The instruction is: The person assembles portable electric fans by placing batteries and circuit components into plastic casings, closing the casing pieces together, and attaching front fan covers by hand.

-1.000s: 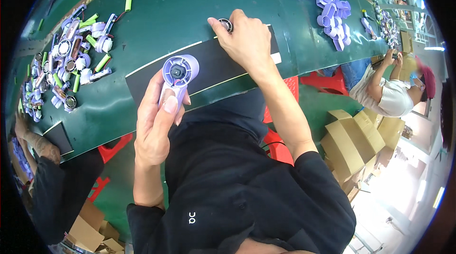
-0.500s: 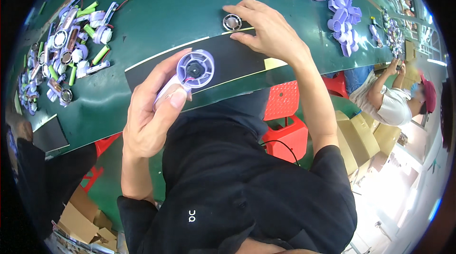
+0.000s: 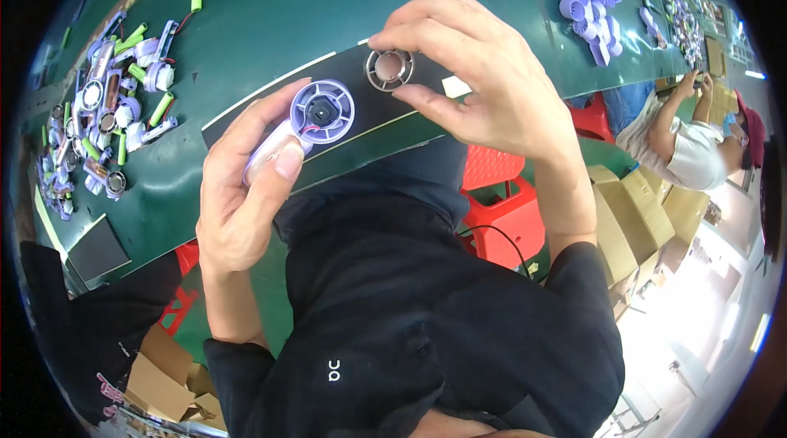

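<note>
Shirt [image 3: 377,299] w/ white lettering [image 3: 333,370]; L hand [image 3: 236,204] grips purple housing [image 3: 304,136], R hand [image 3: 494,77] pinches ring [image 3: 374,77].

My shirt [image 3: 369,299] is black all over. It has soft wrinkles and folds down the front. On the chest there is one little white mark [image 3: 333,370], made of curvy lines. My left sleeve [image 3: 234,372] and my right sleeve [image 3: 586,282] are short and black too, and they are loose around my arms. By my neck, the shirt opens and the cloth is dark around the edge. My pants [image 3: 393,180] look dark, a bit bluish-grey. My left hand [image 3: 242,200] and right hand [image 3: 492,81] are bare.
</note>
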Motion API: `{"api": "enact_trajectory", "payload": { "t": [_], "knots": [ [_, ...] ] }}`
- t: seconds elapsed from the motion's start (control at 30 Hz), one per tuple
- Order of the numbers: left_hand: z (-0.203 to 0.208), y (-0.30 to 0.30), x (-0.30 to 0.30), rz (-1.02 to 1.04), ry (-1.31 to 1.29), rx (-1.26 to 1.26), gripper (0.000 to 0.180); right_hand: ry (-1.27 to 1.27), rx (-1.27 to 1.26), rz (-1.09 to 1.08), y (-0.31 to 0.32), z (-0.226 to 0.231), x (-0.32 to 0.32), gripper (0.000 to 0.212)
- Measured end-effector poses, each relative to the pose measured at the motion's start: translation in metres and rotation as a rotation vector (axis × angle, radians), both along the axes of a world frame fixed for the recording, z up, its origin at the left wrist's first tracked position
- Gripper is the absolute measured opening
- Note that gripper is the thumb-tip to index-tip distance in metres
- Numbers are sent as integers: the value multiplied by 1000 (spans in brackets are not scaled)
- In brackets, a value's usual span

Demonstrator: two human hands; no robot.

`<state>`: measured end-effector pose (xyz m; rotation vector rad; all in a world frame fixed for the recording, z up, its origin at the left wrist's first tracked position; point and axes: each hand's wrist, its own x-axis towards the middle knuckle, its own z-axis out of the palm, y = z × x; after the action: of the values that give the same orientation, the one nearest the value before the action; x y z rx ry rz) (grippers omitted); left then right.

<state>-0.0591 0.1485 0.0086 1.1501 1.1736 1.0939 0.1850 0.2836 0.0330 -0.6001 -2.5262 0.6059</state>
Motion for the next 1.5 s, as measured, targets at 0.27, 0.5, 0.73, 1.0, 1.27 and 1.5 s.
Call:
{"api": "enact_trajectory", "payload": {
  "t": [0.27,0.5,0.73,1.0,1.27,1.5],
  "knots": [
    [19,-3,8,-45,116,-60,43,67,-157,20,-27,29,9,44],
    [20,-2,11,-146,233,165,41,85,-163,56,-42,36,5,44],
    [26,-3,13,-161,262,224,41,103,-134,71,-47,32,-1,45],
    [27,-3,12,-193,305,225,41,18,-103,62,-48,37,-3,47],
    [20,-1,10,-202,277,282,42,6,-66,46,-54,40,-3,47],
    [15,0,12,-156,111,264,40,22,-3,38,-61,41,-9,44]
  ]
}}
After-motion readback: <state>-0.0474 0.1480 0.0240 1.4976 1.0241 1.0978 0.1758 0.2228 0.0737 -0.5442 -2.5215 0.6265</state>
